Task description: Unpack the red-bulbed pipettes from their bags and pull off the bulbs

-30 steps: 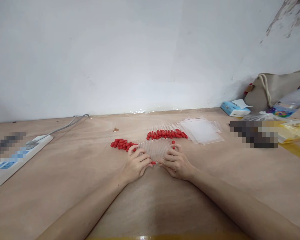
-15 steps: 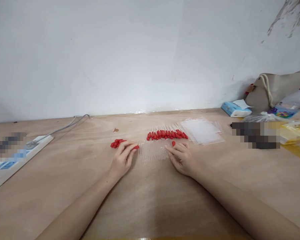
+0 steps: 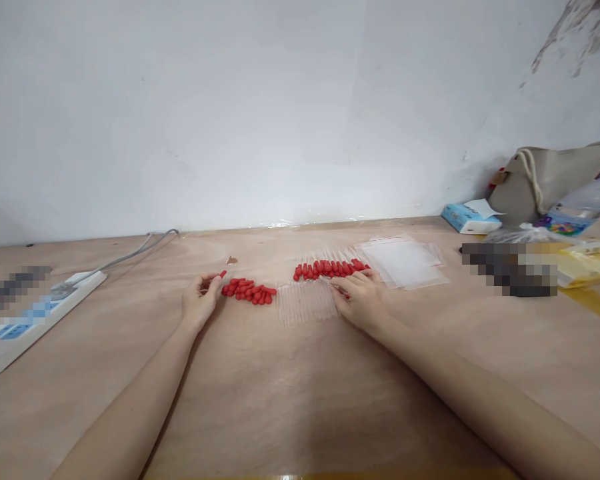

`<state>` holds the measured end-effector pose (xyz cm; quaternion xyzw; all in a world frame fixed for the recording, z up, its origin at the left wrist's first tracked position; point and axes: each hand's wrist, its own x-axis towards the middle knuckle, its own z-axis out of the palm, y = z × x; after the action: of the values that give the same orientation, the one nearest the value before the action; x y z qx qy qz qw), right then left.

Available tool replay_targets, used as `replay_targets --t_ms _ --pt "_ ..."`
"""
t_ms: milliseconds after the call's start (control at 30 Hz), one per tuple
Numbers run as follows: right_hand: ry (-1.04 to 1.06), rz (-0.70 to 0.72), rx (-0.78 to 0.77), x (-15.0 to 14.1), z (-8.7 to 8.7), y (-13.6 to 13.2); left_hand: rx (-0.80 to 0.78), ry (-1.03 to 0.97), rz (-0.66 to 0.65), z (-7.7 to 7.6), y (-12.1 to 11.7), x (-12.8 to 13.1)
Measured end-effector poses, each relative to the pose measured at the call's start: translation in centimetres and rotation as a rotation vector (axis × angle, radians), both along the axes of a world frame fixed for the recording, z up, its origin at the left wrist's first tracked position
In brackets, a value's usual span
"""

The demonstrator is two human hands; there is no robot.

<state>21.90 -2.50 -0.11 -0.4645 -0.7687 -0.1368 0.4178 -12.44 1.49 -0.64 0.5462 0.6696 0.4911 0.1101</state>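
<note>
A heap of small red rubber caps lies on the wooden table. Beside it to the right is a row of clear thin tubes without caps, and behind that a row of tubes with red caps fitted. My left hand sits left of the loose caps, pinching one red cap between thumb and fingertips. My right hand rests at the right end of the clear tubes, fingers curled down on them; what they grip is hidden.
Clear plastic bags lie right of the capped tubes. A white power strip with a grey cable sits far left. A blue tissue pack, a beige drawstring bag and other packets crowd the right side.
My left hand left the clear tubes, passed over the loose caps and moved left with one red cap in its fingers. My right hand slid slightly back towards the capped row.
</note>
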Motion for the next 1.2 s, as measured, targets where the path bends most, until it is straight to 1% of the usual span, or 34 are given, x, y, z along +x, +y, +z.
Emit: replay_targets --t_ms 233,400,500,600,967,1100,1200 --pt "-0.089 -0.041 0.001 -1.2 -1.0 0.0 -0.127 0.078 -0.123 0.5 -0.2 0.5" --pt "-0.16 -0.085 -0.043 -1.2 -1.2 -0.3 -0.179 0.225 -0.117 0.4 0.1 0.1" --pt "-0.202 -0.106 -0.061 -1.5 -1.2 -0.4 -0.196 0.249 -0.115 0.2 0.3 -0.3" --pt "-0.23 -0.119 -0.089 -1.9 -1.2 -0.6 -0.186 0.24 -0.11 0.0 0.3 -0.4" --pt "-0.237 -0.064 -0.172 -2.2 -0.9 -1.1 -0.146 0.234 -0.104 0.0 0.2 -0.2" --pt "-0.21 -0.047 -0.187 -2.0 -0.9 -1.2 -0.143 0.254 -0.101 -0.1 0.3 -0.3" --pt "-0.163 -0.067 -0.169 -1.7 -0.9 -1.0 -0.108 0.263 -0.078 0.0 0.2 -0.4"
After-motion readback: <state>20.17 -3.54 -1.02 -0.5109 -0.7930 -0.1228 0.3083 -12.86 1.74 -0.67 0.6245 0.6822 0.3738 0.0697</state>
